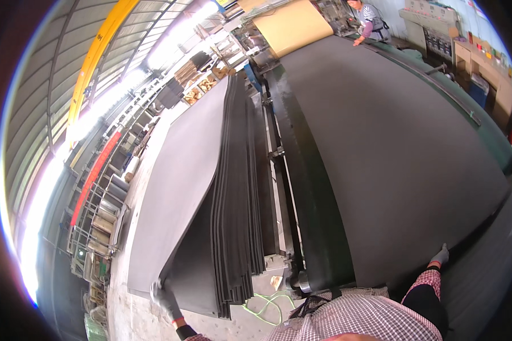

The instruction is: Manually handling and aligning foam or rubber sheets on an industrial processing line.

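Note:
My left hand (164, 299), in a grey glove, is closed on the near edge of the top dark grey sheet (179, 153) of a stack. This edge is lifted and bends away from the layers beneath, with a dark gap under it. On the right, another large dark grey sheet (404, 153) lies flat across a long machine bed. My gloved right hand (440, 257) grips this sheet at its near edge; some of its fingers are hidden. The stacked sheets (233, 227) show their layered edges between the two, beside the machine's frame.
A co-worker (374, 21) leans at the far end of the bed, one hand by the sheet. A tan sheet (293, 25) stands at the far machine. A green hose (264, 307) lies on the floor (128, 315) near me. Racks with rolls (111, 196) line the left; a bench (489, 68) stands right.

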The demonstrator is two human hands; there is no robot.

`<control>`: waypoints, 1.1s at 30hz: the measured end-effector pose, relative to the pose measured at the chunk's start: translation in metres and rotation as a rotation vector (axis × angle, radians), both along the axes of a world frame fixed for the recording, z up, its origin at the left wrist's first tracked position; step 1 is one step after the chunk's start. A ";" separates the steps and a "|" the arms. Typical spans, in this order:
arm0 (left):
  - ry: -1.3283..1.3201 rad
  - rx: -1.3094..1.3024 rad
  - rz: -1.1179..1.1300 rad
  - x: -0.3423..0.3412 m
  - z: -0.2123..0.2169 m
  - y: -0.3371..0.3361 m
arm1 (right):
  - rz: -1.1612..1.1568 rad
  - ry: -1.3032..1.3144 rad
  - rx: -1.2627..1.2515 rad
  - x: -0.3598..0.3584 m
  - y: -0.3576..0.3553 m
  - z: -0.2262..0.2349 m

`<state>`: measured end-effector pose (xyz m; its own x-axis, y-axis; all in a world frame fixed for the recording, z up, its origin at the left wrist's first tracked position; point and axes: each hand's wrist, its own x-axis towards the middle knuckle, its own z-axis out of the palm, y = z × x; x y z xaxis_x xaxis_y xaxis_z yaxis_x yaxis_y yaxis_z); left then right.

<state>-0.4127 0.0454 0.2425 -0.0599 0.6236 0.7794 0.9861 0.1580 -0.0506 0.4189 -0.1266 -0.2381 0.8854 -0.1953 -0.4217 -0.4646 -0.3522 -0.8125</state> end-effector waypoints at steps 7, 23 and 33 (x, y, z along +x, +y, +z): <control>0.055 -0.038 -0.535 0.338 0.018 0.063 | -0.137 0.059 0.564 0.016 0.002 -0.027; -0.512 -0.516 0.438 -0.069 -0.029 -0.031 | 0.972 0.098 0.753 -0.153 0.134 0.158; -0.464 -0.426 0.715 -0.195 -0.047 -0.046 | 1.048 0.009 1.531 -0.414 0.262 0.364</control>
